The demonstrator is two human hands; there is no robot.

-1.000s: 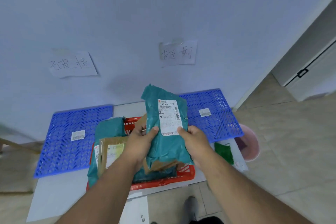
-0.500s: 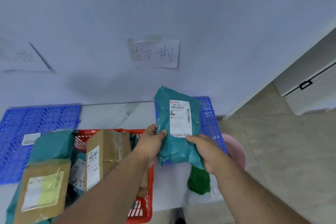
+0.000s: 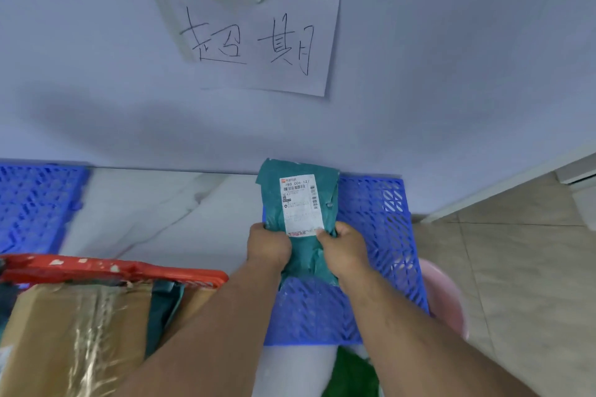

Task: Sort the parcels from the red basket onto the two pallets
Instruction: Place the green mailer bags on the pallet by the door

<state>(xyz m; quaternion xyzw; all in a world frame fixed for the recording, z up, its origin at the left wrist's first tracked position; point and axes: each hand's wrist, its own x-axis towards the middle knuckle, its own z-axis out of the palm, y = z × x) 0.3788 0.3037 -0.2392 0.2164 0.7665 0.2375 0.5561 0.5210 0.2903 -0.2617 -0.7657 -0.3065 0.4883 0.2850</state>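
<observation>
Together we hold a teal plastic mailer bag [image 3: 301, 203], soft and wrinkled, over the right-hand blue pallet [image 3: 383, 226]. Our left hand [image 3: 269, 246] grips the bag's left edge with fingers curled round it, and our right hand [image 3: 343, 248] pinches its right edge, thumb pressed near the bottom corner of the white shipping label [image 3: 299, 205]. That label is a flat rectangle with barcodes and printed digits, stuck smooth on the crumpled film. The bag stands lengthwise, its far end reaching the wall; whether it already rests on the pallet we cannot tell.

Our pallet is rigid moulded plastic, an open lattice of slanted slots, dusted pale near its front. A second blue pallet [image 3: 35, 203] of the same lattice lies at the far left, well apart, with white marble-veined flooring [image 3: 154, 206] between them.

Near our left arm sits the red basket [image 3: 116, 269], its plastic rim chipped and scuffed. Inside it we see a brown cardboard box [image 3: 74, 338] wrapped in glossy clear tape, and another teal bag [image 3: 164, 303] wedged beside it.

On the matte wall above hangs a paper sign [image 3: 258, 42] with handwritten characters, fixed with clear tape. At the right a pink round tub [image 3: 448, 300] stands just beside the pallet on beige tiles.
</observation>
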